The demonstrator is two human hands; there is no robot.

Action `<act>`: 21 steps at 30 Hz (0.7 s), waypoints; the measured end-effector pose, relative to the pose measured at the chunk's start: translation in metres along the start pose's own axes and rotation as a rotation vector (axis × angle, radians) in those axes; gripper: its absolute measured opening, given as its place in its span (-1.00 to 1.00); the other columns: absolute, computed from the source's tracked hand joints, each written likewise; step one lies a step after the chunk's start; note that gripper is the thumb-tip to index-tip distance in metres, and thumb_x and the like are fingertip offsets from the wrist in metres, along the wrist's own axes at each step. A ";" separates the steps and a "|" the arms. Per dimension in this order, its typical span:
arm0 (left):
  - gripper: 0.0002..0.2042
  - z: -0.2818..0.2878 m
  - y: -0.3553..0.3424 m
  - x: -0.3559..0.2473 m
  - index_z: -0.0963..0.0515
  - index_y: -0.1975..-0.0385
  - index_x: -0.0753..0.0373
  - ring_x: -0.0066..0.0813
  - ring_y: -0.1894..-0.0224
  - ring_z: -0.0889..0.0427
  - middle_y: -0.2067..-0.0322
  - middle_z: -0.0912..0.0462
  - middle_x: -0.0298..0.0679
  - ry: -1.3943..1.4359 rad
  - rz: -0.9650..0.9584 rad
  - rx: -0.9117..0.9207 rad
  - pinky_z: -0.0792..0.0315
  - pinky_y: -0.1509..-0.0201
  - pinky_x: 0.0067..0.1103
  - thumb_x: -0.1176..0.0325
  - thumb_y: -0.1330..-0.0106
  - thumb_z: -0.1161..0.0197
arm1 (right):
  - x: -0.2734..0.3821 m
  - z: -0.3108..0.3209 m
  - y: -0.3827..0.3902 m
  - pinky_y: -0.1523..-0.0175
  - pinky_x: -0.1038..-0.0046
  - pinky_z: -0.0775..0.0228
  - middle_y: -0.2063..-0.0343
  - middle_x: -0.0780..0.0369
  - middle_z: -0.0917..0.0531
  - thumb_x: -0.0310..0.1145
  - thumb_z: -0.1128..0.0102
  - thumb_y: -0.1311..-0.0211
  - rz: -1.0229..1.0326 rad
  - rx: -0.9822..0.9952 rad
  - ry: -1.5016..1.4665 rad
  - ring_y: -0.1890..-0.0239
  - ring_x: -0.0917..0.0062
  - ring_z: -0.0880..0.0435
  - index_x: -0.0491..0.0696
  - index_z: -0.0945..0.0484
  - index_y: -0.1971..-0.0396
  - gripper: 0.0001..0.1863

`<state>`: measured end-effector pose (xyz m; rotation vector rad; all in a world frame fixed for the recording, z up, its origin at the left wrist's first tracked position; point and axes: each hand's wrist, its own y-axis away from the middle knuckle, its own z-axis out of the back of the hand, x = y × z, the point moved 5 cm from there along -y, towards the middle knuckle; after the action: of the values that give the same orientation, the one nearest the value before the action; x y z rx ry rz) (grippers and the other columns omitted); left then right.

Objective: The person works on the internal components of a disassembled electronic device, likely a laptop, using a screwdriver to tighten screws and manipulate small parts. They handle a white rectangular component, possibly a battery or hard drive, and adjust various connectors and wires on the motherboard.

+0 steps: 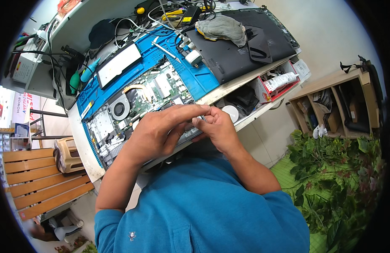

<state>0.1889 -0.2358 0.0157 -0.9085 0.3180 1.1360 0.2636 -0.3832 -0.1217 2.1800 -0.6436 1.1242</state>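
An opened laptop [148, 95] lies on a blue work mat [195, 78], with its circuit board and round fan [119, 109] bare. My left hand [159, 130] and my right hand [218, 128] hover over the laptop's near edge. Their fingertips meet at about the middle of the picture. The left fingers stretch across to the pinched right fingertips. Whether something small sits between them is hidden.
A black laptop cover [245, 46] with a grey cloth [222, 27] lies at the bench's far right. A white panel [118, 64], a metal tool [165, 49], a white roll [194, 57] and cables sit on the mat. An open drawer [281, 81] holds a white tube. Wooden shelf [330, 107], green plants [334, 177], slatted bench [39, 177].
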 end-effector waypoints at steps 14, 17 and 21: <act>-0.33 0.009 0.005 -0.002 -0.64 -0.39 0.18 -0.25 0.10 -0.93 0.01 -0.89 -0.10 -0.171 0.111 0.096 -0.76 0.09 -0.44 0.62 -0.22 -0.61 | 0.003 0.001 0.003 0.22 0.40 -0.86 0.20 0.08 -0.86 -0.43 -0.37 -0.58 -0.044 -0.009 -0.004 0.25 0.48 -0.89 -0.36 -0.48 -0.18 -0.61; -0.33 0.008 -0.004 -0.006 -0.64 -0.38 0.16 -0.28 0.14 -0.94 0.07 -0.90 -0.14 -0.065 0.030 -0.053 -0.77 0.08 -0.44 0.63 -0.20 -0.62 | 0.009 0.005 0.010 0.23 0.41 -0.82 0.21 0.08 -0.86 -0.41 -0.38 -0.58 -0.063 -0.022 0.070 0.26 0.48 -0.89 -0.33 -0.52 -0.19 -0.61; -0.31 0.011 0.004 -0.006 -0.62 -0.41 0.16 -0.22 0.11 -0.94 0.03 -0.90 -0.11 -0.142 0.050 -0.004 -0.78 0.03 -0.43 0.66 -0.22 -0.60 | 0.027 0.010 0.028 0.29 0.40 -0.69 0.22 0.10 -0.85 -0.39 -0.43 -0.52 0.170 -0.158 0.549 0.33 0.50 -0.85 -0.22 -0.64 -0.15 -0.66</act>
<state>0.1808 -0.2303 0.0247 -0.8219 0.2235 1.2413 0.2653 -0.4138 -0.0963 1.6006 -0.6452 1.6163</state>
